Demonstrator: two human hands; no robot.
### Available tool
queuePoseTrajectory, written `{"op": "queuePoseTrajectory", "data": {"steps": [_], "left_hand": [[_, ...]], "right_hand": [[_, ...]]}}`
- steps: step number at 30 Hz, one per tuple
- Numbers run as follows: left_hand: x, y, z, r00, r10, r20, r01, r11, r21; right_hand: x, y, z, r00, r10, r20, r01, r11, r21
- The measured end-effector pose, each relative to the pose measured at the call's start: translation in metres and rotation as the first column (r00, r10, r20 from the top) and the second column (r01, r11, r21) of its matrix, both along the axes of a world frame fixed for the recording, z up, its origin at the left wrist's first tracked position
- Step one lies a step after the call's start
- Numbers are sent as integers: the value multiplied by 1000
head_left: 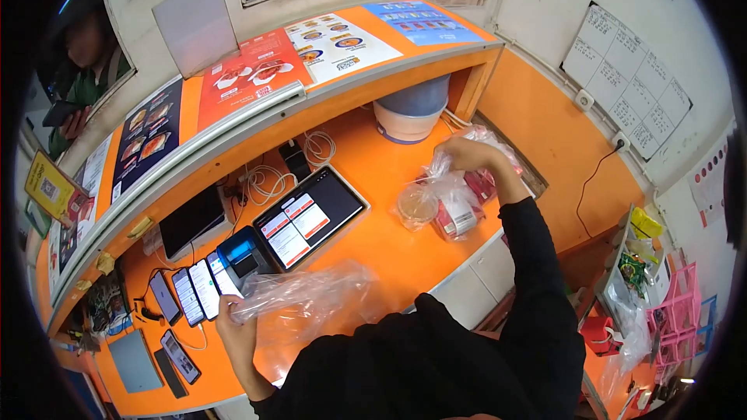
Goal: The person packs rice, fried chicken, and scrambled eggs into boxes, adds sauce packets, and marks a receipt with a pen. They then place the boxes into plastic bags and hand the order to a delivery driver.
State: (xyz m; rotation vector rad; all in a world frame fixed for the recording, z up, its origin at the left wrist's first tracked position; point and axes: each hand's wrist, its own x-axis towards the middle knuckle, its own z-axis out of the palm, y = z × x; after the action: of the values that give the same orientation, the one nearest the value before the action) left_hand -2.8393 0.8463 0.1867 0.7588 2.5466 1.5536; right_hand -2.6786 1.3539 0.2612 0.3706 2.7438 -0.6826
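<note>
My left hand (pixel 236 328) is closed on the edge of a clear plastic bag (pixel 319 295), which spreads limp over the orange counter in front of me. At the right, my right hand (pixel 473 154) grips the gathered top of a filled plastic bag (pixel 440 187). Through that bag's film show a round, clear-lidded tub (pixel 418 206) and red-and-white packages (pixel 459 216). More wrapped red packages (pixel 494 144) lie behind my right hand, partly hidden by it. The fingertips of my right hand are partly covered by the crumpled film.
A tablet (pixel 311 218) stands mid-counter, beside a small printer with a blue-lit top (pixel 243 249). Several phones (pixel 191 295) lie at the left. A grey-and-white bucket (pixel 411 113) sits under the raised ledge (pixel 342 70). Beyond the window, a person (pixel 85 70) holds a phone.
</note>
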Motion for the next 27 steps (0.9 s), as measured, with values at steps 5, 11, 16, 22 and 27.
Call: {"op": "queuePoseTrajectory", "data": {"steps": [5,11,16,22,27], "left_hand": [[1,-31,-8,994,103,47,-105,994,39],[10,-49,-23,979,201,-26,-197,973,120],[28,-61,-14,959,282,12,-280,948,152],[48,-88,-26,913,407,19,-407,907,113],[66,-113,-51,873,488,20,-487,866,113]], "right_hand": [[0,-28,69,965,14,-261,-16,1000,-7],[-25,-82,185,861,-2,-509,-25,999,-46],[-63,-137,276,777,-101,-621,68,995,-77],[-166,-194,331,603,-211,-769,-213,887,-410],[-247,-250,349,590,-441,-677,-218,720,-659]]}}
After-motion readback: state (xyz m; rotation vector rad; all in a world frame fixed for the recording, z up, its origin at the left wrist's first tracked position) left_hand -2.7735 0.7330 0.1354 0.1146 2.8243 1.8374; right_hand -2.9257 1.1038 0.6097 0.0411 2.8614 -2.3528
